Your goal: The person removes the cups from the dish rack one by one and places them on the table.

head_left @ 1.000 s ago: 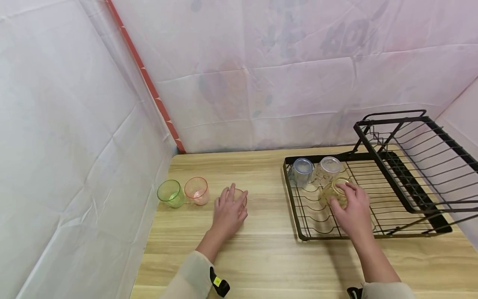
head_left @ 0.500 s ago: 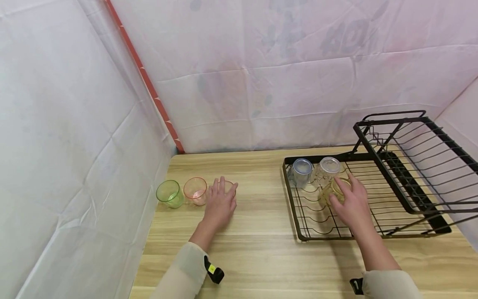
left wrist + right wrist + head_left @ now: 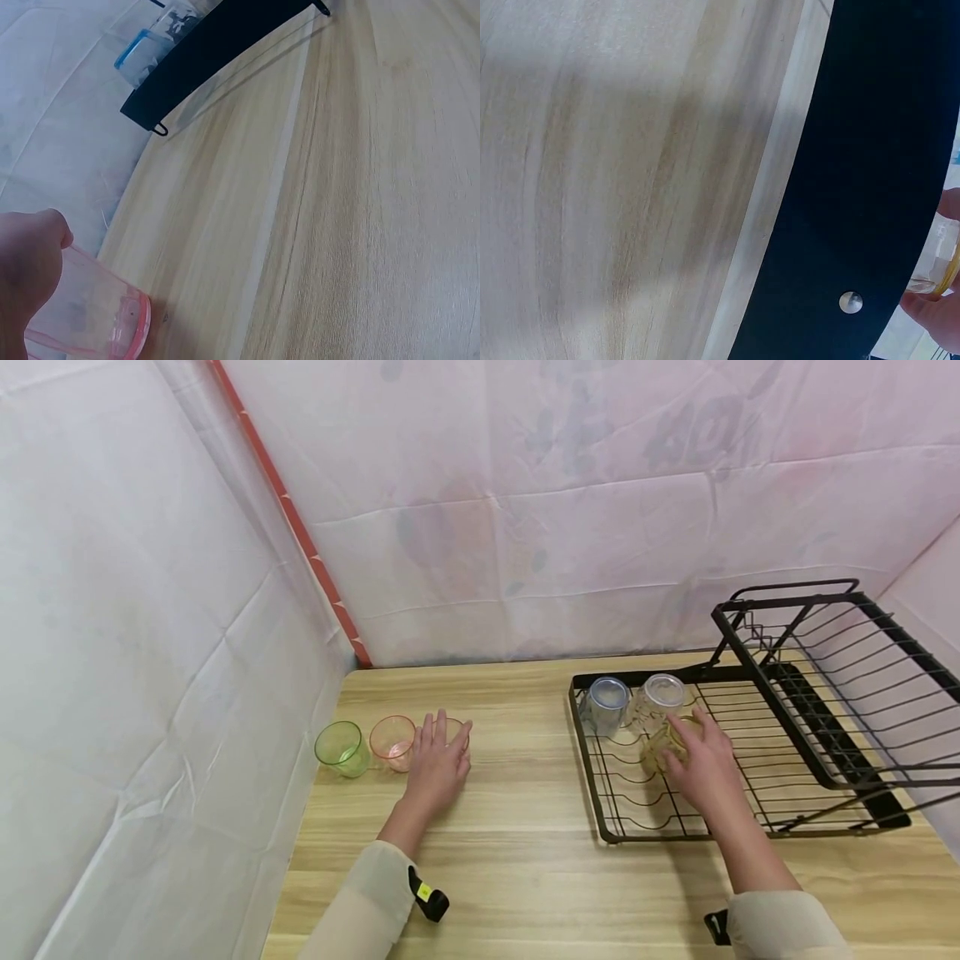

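Observation:
My left hand (image 3: 435, 772) holds a pink glass (image 3: 86, 307) on the table, its fingers spread over the rim; the thumb is at the rim in the left wrist view. Just left of it stand another pink glass (image 3: 393, 745) and a green glass (image 3: 342, 750), both upright. My right hand (image 3: 708, 768) grips a yellow glass (image 3: 654, 753) that sits base up in the black dish rack (image 3: 600, 810). Behind that glass, a blue glass (image 3: 606, 706) and a clear glass (image 3: 662, 700) are also upside down in the rack.
The rack's raised upper tier (image 3: 832, 693) overhangs its right part. White sheeting (image 3: 480, 552) walls off the back and the left side. The wooden table (image 3: 540, 893) extends in front of the rack and the glasses.
My left hand and its pink glass have moved left and slightly back, close to the other pink glass. The right hand has stayed at the yellow glass, its fingers shifting slightly.

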The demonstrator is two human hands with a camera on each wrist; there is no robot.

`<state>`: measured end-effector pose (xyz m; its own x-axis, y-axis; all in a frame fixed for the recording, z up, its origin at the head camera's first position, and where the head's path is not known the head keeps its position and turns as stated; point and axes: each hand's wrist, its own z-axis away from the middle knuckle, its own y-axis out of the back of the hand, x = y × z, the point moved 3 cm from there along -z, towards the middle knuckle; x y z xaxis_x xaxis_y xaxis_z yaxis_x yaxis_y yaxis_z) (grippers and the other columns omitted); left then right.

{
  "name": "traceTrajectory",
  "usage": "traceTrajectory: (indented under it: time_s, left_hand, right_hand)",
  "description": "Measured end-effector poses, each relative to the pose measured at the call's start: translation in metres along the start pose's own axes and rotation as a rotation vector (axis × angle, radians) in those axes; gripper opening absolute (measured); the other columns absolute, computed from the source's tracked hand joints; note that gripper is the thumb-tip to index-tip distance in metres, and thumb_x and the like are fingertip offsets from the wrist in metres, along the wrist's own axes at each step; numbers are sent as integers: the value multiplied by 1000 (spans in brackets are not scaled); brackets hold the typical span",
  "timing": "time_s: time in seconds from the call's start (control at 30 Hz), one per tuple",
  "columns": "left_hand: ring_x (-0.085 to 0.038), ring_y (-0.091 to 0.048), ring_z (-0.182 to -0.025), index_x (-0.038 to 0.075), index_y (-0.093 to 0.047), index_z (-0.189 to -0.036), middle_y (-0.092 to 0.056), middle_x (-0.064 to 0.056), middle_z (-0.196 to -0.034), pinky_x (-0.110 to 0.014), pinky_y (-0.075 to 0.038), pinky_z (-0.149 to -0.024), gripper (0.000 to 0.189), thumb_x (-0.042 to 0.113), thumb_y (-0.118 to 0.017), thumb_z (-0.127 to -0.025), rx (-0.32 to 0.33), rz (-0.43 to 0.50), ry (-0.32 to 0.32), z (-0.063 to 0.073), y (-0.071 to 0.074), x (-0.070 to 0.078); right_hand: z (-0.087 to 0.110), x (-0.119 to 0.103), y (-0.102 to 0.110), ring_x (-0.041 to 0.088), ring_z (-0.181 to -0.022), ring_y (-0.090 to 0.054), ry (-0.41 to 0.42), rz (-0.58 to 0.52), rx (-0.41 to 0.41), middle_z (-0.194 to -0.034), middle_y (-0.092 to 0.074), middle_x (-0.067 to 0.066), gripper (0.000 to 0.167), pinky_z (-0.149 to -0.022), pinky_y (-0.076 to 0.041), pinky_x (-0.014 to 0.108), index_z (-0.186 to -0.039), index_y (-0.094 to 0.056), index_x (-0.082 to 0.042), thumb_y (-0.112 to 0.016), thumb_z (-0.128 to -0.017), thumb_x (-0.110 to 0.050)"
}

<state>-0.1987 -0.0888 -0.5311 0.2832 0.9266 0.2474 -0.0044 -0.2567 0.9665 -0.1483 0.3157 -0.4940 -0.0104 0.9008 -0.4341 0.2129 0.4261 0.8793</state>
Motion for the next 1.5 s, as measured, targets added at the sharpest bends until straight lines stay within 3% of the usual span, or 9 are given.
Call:
traceTrajectory:
  time_s: [0.3,0.5,0.6,0.77,0.83,0.93,1.13,1.3,1.5]
  left_hand:
    - [-39,-6,-152,27,-38,-152,-14,-21,-163,-54,-10,-122,55,32,-53,-99,30,62,4,1,2,-1]
    - [-36,1,-152,24,-35,-154,-9,-19,-164,-54,-7,-122,61,35,-57,-98,43,99,10,4,6,0]
    - [-35,2,-153,24,-34,-154,-7,-17,-165,-54,-6,-122,64,39,-58,-97,55,90,7,7,8,2]
    - [-35,-2,-153,22,-38,-153,-11,-16,-165,-55,-10,-121,66,40,-62,-94,99,92,-17,13,15,11]
    - [-37,-6,-152,21,-40,-151,-15,-18,-163,-57,-13,-120,66,40,-65,-93,127,95,-43,17,17,17]
    - [-42,-13,-150,17,-44,-148,-22,-21,-161,-60,-18,-118,65,39,-66,-92,171,117,-97,23,19,27]
    - [-38,-12,-151,16,-44,-148,-22,-17,-162,-60,-13,-119,65,41,-65,-93,156,319,-139,40,23,48]
    - [-34,-14,-152,16,-41,-150,-24,-12,-162,-59,-11,-120,67,47,-61,-94,98,499,-177,52,28,67]
    - [-29,-19,-151,31,-35,-152,-23,1,-163,-60,-20,-117,71,53,-63,-91,-32,739,-164,62,29,88]
  right_hand:
    - [6,0,5,62,-127,-32,3,-117,100,-146,-34,34,60,-93,-31,76,-141,-50,-5,-72,-86,-8]
    - [14,3,10,60,-127,-31,-139,-253,81,-143,-30,38,62,-91,-32,76,-148,-43,-8,-66,-94,-31]
    - [18,5,10,57,-114,-40,-215,-315,63,-135,-33,42,64,-77,-43,70,-150,-40,-11,-60,-96,-41]
    - [26,4,6,25,-88,-57,-233,-443,35,-121,-48,30,56,-58,-50,35,-144,-45,-8,-56,-99,-39]
    - [30,0,3,11,-82,-57,-230,-515,20,-119,-50,22,52,-58,-52,28,-141,-45,-6,-56,-100,-36]
    - [35,-7,-2,3,-79,-57,-225,-627,5,-114,-53,10,46,-60,-55,26,-138,-46,-6,-56,-101,-30]
    - [46,-27,-5,3,-86,-58,-213,-755,-24,-109,-55,-12,37,-67,-55,24,-134,-51,-13,-60,-99,-21]
    - [56,-42,-5,0,-91,-60,-221,-849,-65,-119,-53,-9,36,-71,-55,22,-133,-52,-13,-61,-98,-19]
    - [65,-63,-8,2,-91,-60,-194,-934,-123,-117,-54,-2,37,-73,-54,21,-130,-51,-9,-63,-96,-13]
